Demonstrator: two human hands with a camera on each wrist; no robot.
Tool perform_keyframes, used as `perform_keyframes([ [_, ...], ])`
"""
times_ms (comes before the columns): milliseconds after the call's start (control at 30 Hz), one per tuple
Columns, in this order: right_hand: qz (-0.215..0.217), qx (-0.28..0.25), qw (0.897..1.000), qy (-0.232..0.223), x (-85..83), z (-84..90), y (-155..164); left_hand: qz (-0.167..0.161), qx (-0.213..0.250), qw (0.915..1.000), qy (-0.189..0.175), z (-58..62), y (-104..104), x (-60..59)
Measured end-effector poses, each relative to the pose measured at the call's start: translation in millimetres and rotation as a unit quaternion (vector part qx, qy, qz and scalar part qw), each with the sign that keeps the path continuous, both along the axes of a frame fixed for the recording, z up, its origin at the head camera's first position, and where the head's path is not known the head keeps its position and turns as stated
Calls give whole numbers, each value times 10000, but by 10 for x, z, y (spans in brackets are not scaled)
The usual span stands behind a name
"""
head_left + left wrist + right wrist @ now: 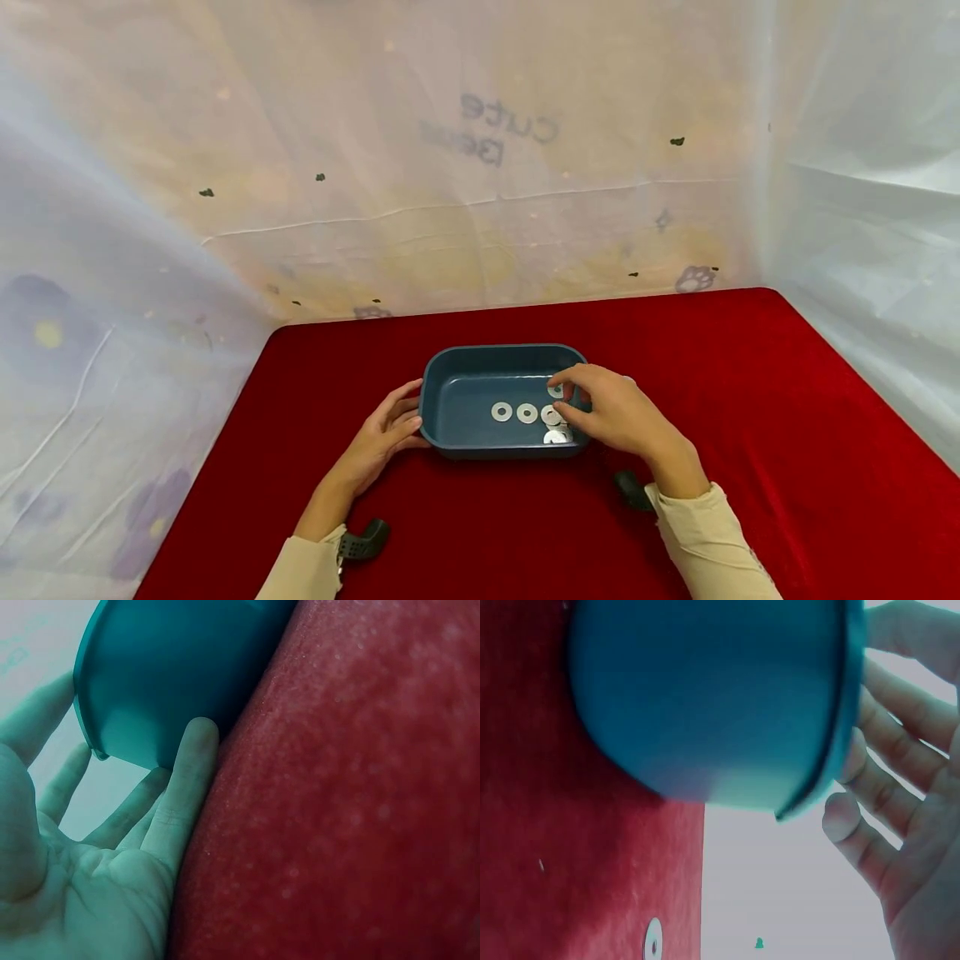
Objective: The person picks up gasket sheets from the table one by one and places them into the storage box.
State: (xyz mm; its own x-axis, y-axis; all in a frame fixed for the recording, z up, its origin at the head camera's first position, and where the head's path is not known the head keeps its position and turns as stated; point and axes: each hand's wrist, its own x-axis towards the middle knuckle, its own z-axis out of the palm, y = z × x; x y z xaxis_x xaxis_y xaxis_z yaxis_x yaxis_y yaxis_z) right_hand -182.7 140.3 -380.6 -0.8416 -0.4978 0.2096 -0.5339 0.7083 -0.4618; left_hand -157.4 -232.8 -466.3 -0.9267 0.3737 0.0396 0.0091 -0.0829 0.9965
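A blue tray (495, 352) stands on the red cloth, and several silver washers (527, 412) lie flat in its right half. My left hand (390, 425) rests with straight fingers against the tray's left outer wall; the left wrist view shows the fingers (184, 787) lying along the blue tray (172, 675). My right hand (609, 410) reaches over the right rim with loosely curved fingers, the index tip beside one washer (555, 390). In the right wrist view the fingers (870, 825) hang past the tray rim (840, 750), and nothing shows pinched between them.
The red cloth (750, 417) covers the table out to its edges. One loose washer (653, 946) lies on the cloth near the tray. White sheeting (480, 167) walls in the back and both sides. Black camera mounts (363, 540) sit at my wrists.
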Motion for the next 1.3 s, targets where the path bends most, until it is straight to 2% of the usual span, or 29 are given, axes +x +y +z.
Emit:
perform_keyframes([
  [233,-654,-182,9977,35,-106,-9,293,12,-29,10000,-17,14,-27,18],
  [467,-1075,-195,9938,-202,-232,-144,607,33,-11,10000,-12,20,-38,15],
  [933,-1176,-3,9914,-571,-318,-432,802,12,-17,10000,-58,20,-12,18],
  [1300,-1114,141,9921,-566,-352,-458,796,25,-8,10000,-22,10,-21,13],
])
